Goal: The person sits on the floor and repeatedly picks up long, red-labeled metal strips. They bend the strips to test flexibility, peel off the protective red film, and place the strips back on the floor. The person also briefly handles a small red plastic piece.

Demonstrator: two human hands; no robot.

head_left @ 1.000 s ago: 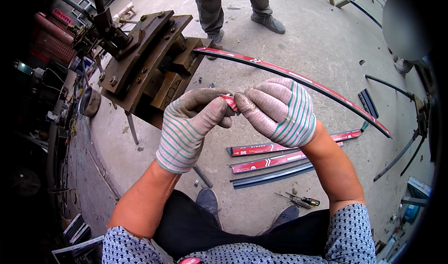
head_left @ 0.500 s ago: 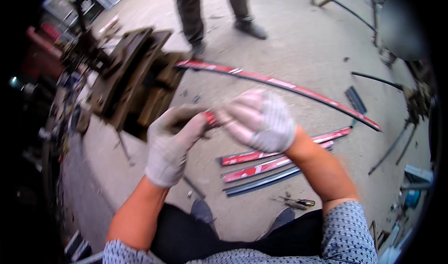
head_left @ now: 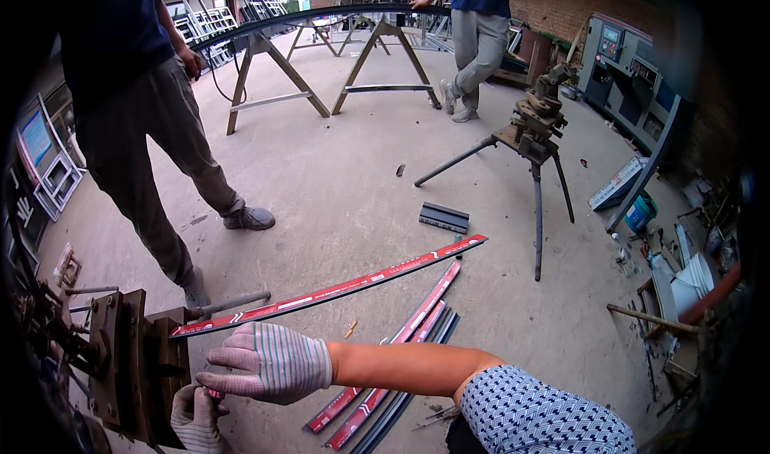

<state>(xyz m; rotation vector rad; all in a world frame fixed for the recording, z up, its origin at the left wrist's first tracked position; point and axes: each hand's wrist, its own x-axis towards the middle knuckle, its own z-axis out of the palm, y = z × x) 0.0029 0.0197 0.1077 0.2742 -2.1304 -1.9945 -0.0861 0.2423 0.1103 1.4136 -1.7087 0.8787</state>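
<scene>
Both my hands wear pale striped knit gloves and meet low at the left, beside a heavy rusty steel machine. My left hand is closed, its fingers pinching a small red piece. Over it, my right hand reaches across with bent fingers, thumb and fingertips pinched at the same piece. The far end of the piece is hidden by the gloves. Just beyond my hands, a long red-faced strip with a dark edge slants from the machine across the floor. Several shorter strips lie under my right forearm.
A dark short profile lies past the strips, near a tripod stand with a vise. One person stands at left, another at the back by trestles bearing a curved dark bar. Buckets stand at right.
My view has swung up, bringing the trestles and both people into sight. My hands now appear lower left, beside the machine, still together at the small red piece.
</scene>
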